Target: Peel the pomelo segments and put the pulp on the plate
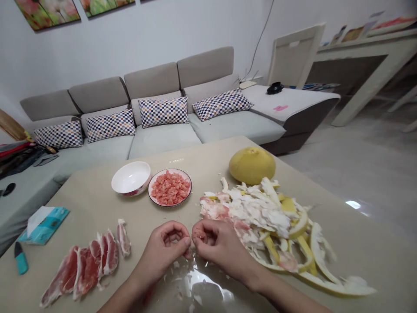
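Note:
My left hand [166, 248] and my right hand [215, 243] meet at the table's near middle, both with fingers curled in a pinch around a small pink piece of pomelo flesh [195, 238] held between them. Peeled pink pomelo segments [87, 265] lie in a row to the left of my left hand. A plate of pink pomelo bits [170, 188] stands beyond my hands, next to an empty white bowl [130, 178]. A heap of white pith and yellow peel [267, 217] lies right of my right hand.
A whole yellow pomelo [252, 165] sits behind the peel heap. A tissue pack [44, 224] and a teal-handled tool [21, 258] lie at the table's left edge. Small scraps litter the glossy beige table [358, 252]. A grey sofa [163, 134] with checkered cushions stands behind.

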A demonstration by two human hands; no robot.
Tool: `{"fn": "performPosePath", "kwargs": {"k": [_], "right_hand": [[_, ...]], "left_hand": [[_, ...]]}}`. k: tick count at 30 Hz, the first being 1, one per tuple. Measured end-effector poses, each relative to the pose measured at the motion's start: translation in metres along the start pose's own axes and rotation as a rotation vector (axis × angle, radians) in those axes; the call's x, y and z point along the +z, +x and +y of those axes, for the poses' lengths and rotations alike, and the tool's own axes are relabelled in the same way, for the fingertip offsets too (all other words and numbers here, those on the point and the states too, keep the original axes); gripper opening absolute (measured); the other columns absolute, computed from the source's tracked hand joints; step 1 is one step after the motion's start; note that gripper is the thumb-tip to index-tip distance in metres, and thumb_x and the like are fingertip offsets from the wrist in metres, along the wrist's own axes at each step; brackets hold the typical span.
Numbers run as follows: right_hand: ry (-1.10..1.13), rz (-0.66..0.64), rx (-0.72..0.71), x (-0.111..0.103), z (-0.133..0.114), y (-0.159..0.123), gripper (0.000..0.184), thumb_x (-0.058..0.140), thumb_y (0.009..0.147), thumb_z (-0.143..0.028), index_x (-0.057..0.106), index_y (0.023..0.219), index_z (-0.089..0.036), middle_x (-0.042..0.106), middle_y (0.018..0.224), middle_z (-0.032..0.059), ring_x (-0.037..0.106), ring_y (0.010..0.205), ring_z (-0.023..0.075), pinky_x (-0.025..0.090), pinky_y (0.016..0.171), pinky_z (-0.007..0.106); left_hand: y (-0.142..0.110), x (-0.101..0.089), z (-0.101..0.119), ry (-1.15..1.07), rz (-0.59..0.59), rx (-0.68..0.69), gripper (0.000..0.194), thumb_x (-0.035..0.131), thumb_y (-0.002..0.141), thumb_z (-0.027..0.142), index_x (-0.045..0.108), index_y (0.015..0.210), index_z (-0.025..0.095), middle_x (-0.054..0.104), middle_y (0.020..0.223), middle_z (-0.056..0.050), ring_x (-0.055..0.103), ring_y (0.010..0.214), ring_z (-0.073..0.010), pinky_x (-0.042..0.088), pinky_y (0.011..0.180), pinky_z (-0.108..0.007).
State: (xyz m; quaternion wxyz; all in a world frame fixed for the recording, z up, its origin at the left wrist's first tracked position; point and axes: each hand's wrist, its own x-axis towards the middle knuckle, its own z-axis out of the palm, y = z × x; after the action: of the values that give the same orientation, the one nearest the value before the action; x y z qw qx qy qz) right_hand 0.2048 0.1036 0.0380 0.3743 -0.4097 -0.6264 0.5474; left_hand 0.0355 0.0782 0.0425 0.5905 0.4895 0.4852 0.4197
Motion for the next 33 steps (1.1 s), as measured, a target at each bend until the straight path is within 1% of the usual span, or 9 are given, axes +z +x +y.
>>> {"fn": "performPosePath", "kwargs": {"k": [6, 10, 16, 19, 22, 26, 29, 31, 33], "right_hand": [[0.063, -0.049, 0.093, 0.001, 0.002, 0.000, 0.009, 0.055, 0.062, -0.012, 0.051, 0.057, -0.019, 0.046, 0.050, -0.0065, 0.041, 0.044, 0.0073, 0.030, 0.042, 0.019], [0.149, -0.037, 0.144, -0.004, 0.003, 0.003, 0.007, 0.056, 0.062, -0.015, 0.051, 0.059, -0.020, 0.047, 0.049, -0.0069, 0.044, 0.041, 0.0081, 0.035, 0.039, 0.019], [0.128, -0.022, 0.157, -0.009, 0.002, 0.010, 0.007, 0.058, 0.069, -0.020, 0.053, 0.065, -0.019, 0.049, 0.054, -0.0060, 0.046, 0.045, 0.0079, 0.041, 0.043, 0.019], [0.104, -0.083, 0.169, -0.006, 0.002, 0.008, 0.008, 0.056, 0.069, -0.016, 0.050, 0.064, -0.019, 0.049, 0.053, -0.0065, 0.049, 0.045, 0.0081, 0.039, 0.044, 0.018], [0.062, -0.136, 0.194, -0.007, 0.003, 0.006, 0.008, 0.052, 0.070, -0.014, 0.049, 0.066, -0.019, 0.049, 0.053, -0.0067, 0.050, 0.045, 0.0086, 0.036, 0.044, 0.018], [-0.217, -0.081, 0.097, -0.010, 0.004, 0.006, 0.012, 0.051, 0.068, -0.008, 0.047, 0.063, -0.019, 0.047, 0.054, -0.0058, 0.047, 0.050, 0.0092, 0.032, 0.048, 0.019], [-0.515, -0.025, -0.037, -0.009, 0.006, 0.004, 0.013, 0.051, 0.067, -0.006, 0.049, 0.062, -0.018, 0.051, 0.057, -0.0035, 0.047, 0.054, 0.0107, 0.029, 0.052, 0.021], [-0.661, -0.027, -0.076, -0.006, 0.007, 0.000, 0.010, 0.052, 0.070, -0.008, 0.053, 0.065, -0.017, 0.057, 0.061, -0.0004, 0.050, 0.058, 0.0129, 0.028, 0.055, 0.023], [-0.757, -0.063, -0.058, -0.001, 0.006, -0.006, 0.005, 0.055, 0.074, -0.013, 0.058, 0.070, -0.016, 0.063, 0.069, 0.0045, 0.055, 0.064, 0.0162, 0.028, 0.057, 0.024]], "left_hand": [[0.001, -0.001, -0.003, -0.052, -0.001, -0.049, 0.022, 0.075, 0.074, 0.032, 0.062, 0.073, 0.014, 0.060, 0.059, 0.001, 0.057, 0.053, -0.0108, 0.048, 0.056, -0.023], [0.008, -0.018, -0.003, -0.115, 0.113, -0.027, 0.023, 0.073, 0.076, 0.035, 0.063, 0.077, 0.015, 0.059, 0.066, 0.001, 0.054, 0.057, -0.0092, 0.050, 0.057, -0.022], [0.070, -0.068, 0.008, 0.013, 0.330, 0.071, 0.033, 0.078, 0.070, 0.040, 0.067, 0.087, 0.015, 0.065, 0.077, -0.002, 0.060, 0.066, -0.0121, 0.054, 0.069, -0.025], [0.107, -0.090, 0.014, 0.074, 0.381, 0.046, 0.032, 0.077, 0.071, 0.039, 0.067, 0.084, 0.011, 0.068, 0.075, -0.006, 0.063, 0.063, -0.0152, 0.056, 0.068, -0.030], [0.123, -0.100, 0.021, 0.136, 0.403, 0.033, 0.028, 0.070, 0.078, 0.038, 0.065, 0.085, 0.011, 0.070, 0.078, -0.009, 0.065, 0.059, -0.0164, 0.056, 0.064, -0.033], [0.097, -0.082, 0.030, 0.224, 0.360, 0.091, 0.025, 0.065, 0.082, 0.036, 0.065, 0.094, 0.015, 0.068, 0.083, -0.005, 0.064, 0.062, -0.0147, 0.054, 0.061, -0.028], [0.053, -0.044, 0.029, 0.281, 0.178, 0.089, 0.023, 0.073, 0.075, 0.033, 0.068, 0.090, 0.016, 0.068, 0.084, -0.005, 0.062, 0.064, -0.0159, 0.052, 0.057, -0.027], [0.025, -0.017, 0.021, 0.366, 0.031, 0.091, 0.021, 0.075, 0.072, 0.027, 0.069, 0.090, 0.018, 0.067, 0.093, -0.005, 0.063, 0.075, -0.0174, 0.053, 0.064, -0.026], [0.004, 0.004, 0.009, 0.411, -0.007, 0.089, 0.018, 0.074, 0.071, 0.022, 0.068, 0.088, 0.019, 0.065, 0.093, -0.004, 0.064, 0.081, -0.0182, 0.052, 0.069, -0.026]]}}
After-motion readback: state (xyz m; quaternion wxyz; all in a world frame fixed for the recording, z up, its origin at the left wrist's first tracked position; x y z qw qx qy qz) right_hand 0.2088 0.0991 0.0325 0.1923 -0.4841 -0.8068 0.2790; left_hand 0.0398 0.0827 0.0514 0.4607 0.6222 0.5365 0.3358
